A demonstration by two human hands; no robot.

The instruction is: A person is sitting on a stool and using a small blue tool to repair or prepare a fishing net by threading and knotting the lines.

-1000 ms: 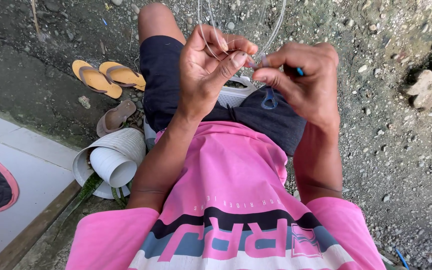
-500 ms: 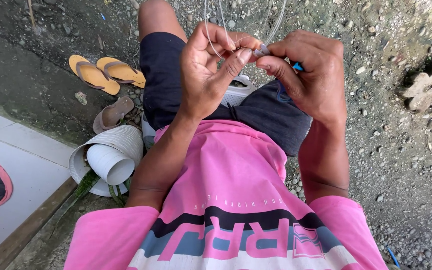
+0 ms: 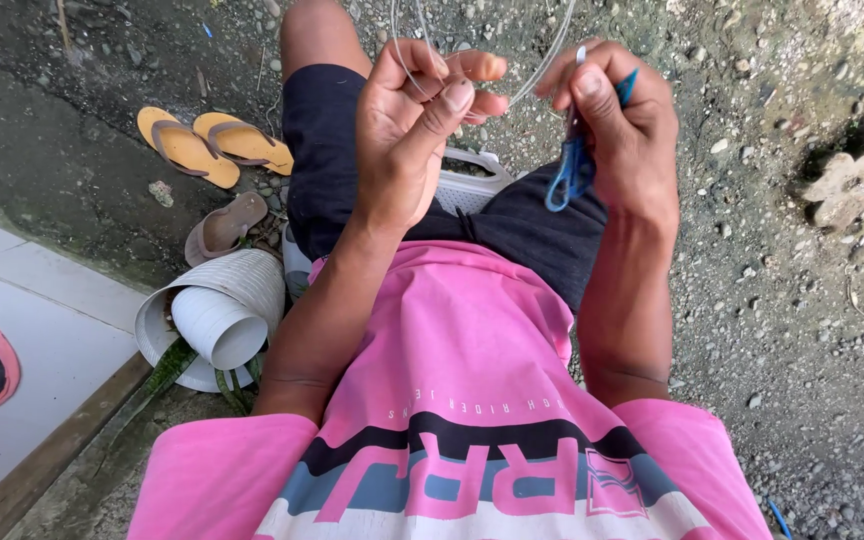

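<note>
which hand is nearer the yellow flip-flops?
Left. The left hand is up beside the knee, on the same side as the yellow flip-flops; the right hand, holding blue-handled scissors, is farther across.

The ground (image 3: 782,330) is grey gravel and packed dirt strewn with small stones; toward ten o'clock a pair of yellow flip-flops (image 3: 214,146) lies side by side on it; just below them, near nine o'clock, a single brown sandal (image 3: 224,226) rests; at about eight o'clock white plastic pots (image 3: 214,318), nested, lie tipped on their side over green leaves; at the far left a white tiled floor (image 3: 42,330) adjoins the ground; at three o'clock sits a pale broken rock (image 3: 852,175).
</note>
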